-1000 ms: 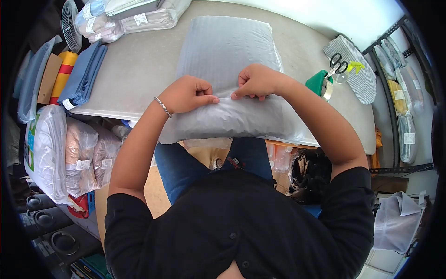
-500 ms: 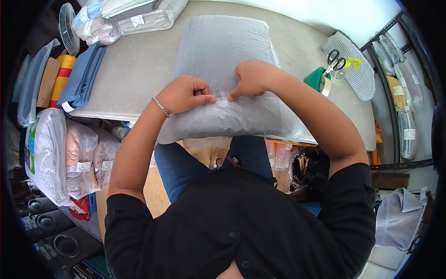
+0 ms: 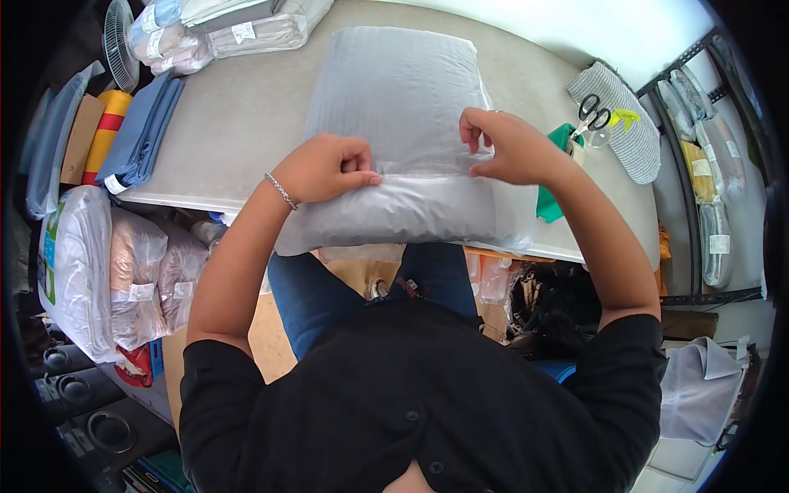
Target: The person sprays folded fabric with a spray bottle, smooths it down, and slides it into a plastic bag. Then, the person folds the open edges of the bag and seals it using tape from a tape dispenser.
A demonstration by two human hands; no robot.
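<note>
A grey folded bundle in a clear plastic bag (image 3: 394, 90) lies on the table in front of me, its near end hanging slightly over the edge. A fold or seam of the plastic crosses it near the front. My left hand (image 3: 333, 167), with a chain bracelet at the wrist, is closed on that fold, fingers curled and thumb pressed down. Above the bundle's right side, my right hand (image 3: 514, 148) has its thumb and bent fingers apart, with nothing visible between them.
Black-handled scissors (image 3: 590, 115) stand by a green tape dispenser (image 3: 549, 204) on the right, partly behind my right forearm. A striped cloth (image 3: 629, 135) lies beyond. Folded blue fabric (image 3: 144, 131) and bagged textiles (image 3: 255, 34) sit left. A shelf (image 3: 694, 197) holds packets.
My right hand has moved right along the fold, away from my left hand, and its fingers have opened. My left hand stays in about the same place.
</note>
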